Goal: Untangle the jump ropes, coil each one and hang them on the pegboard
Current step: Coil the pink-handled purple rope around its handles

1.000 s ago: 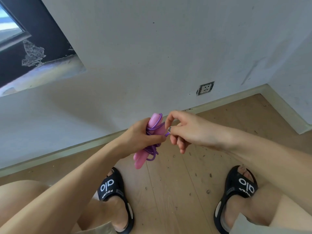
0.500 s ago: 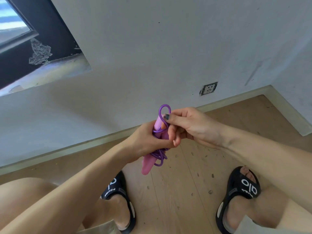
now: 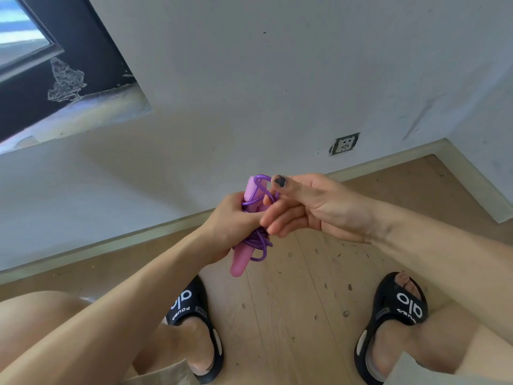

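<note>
The left hand (image 3: 236, 226) grips the pink handles (image 3: 239, 263) upright, steadying the bundle, while right-hand fingers (image 3: 280, 218) curl around the purple rope (image 3: 259, 243) (probably tucking its last loop); no pegboard in sight.

Grey wall (image 3: 249, 79) with socket (image 3: 344, 143), dark window (image 3: 55, 65), wooden floor (image 3: 291, 315).

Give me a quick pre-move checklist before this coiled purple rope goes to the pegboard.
1. Left hand grips the bundle: ok.
2. Pink handles held together: ok.
3. Purple cord wrapped round the handles: ok, though a loop hangs loose below.
4. Cord end tucked by right hand: cannot tell, fingers cover it.
5. Pegboard in view: not ok, only wall and floor show.
6. Other ropes untangled: cannot tell.
</note>
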